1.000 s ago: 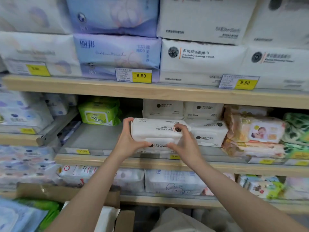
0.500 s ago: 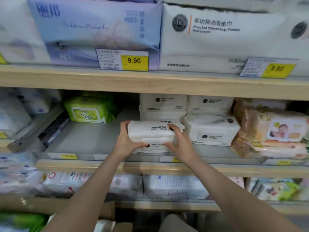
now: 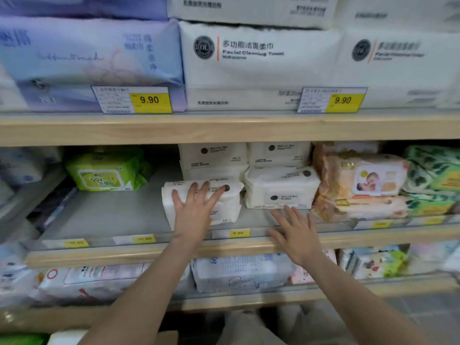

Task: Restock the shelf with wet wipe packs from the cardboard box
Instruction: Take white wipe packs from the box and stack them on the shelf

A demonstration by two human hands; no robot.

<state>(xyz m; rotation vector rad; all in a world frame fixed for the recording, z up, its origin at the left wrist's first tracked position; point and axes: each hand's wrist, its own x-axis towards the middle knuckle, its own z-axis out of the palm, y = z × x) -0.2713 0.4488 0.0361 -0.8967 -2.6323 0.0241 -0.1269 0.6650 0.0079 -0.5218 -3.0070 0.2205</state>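
right hand [image 3: 297,236] released white pack [image 3: 225,195] (label blurred)

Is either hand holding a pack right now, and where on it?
Nothing gripped: left hand presses flat on the white wipe pack's top; right hand open.

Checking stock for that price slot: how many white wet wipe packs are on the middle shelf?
4 visible: one under the left hand at the front, one beside it on the right, and two at the back. Others may be hidden behind or beneath.
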